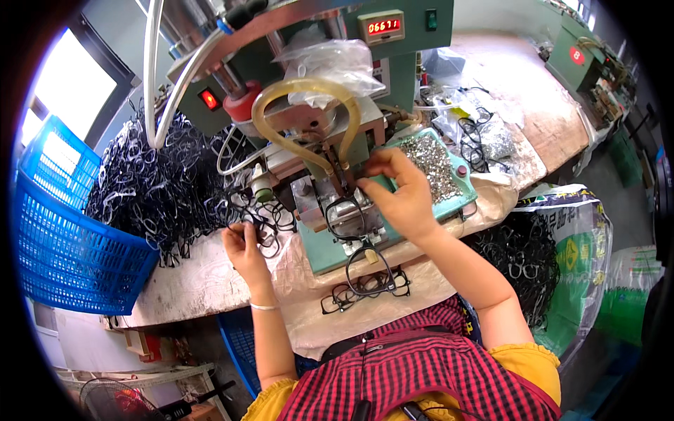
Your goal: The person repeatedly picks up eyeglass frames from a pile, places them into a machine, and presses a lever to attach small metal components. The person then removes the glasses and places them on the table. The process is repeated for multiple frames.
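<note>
At the far left, a blue plastic lattice basket [63, 238] stands on the bench edge, and beside it lies a big heap of black plastic spectacle frames [161, 189]. Next comes the left hand [244, 247], fingers curled lightly on one loose frame at the heap's edge; whether it really grips it I cannot tell. On the green benchtop press machine [330, 105], a black spectacle frame on the fixture [345, 214] sits under the tool head. The right hand [400, 195] is pinched near the tool tip, just above this frame, but what its fingertips hold is too small to see. Behind it lies a teal tray of small silver metal parts [439, 165]. I judge that the fingers are very close to the tool, so they could be caught if it comes down, and the frame could shift on its seat. At the right, a printed sack of more frames [554, 259] is partly cut off.
</note>
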Available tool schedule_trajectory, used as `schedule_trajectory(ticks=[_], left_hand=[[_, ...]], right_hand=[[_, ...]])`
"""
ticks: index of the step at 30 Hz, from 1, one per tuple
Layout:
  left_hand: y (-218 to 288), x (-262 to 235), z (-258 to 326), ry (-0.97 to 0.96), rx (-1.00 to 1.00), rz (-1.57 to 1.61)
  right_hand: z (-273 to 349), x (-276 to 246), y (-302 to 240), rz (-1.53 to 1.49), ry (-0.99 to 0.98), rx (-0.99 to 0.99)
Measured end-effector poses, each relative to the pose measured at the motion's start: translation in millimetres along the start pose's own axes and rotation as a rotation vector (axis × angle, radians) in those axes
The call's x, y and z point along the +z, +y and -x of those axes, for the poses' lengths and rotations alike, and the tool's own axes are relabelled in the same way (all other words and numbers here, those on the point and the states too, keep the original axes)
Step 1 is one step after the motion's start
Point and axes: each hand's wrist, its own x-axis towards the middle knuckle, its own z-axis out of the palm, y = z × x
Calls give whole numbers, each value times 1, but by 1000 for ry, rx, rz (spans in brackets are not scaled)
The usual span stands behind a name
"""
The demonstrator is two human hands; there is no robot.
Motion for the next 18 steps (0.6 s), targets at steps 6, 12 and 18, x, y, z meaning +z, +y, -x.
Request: schedule_trajectory(ticks=[6,12,18], left_hand=[[19,25,31,76,-150,78],[98,48,27,9,289,163],[143,75,49,-389,752,-119]], right_hand=[[8,8,14,-77,61,118],[4,16,-10,-221,-3,215],[17,16,-33,-253,-28,191]])
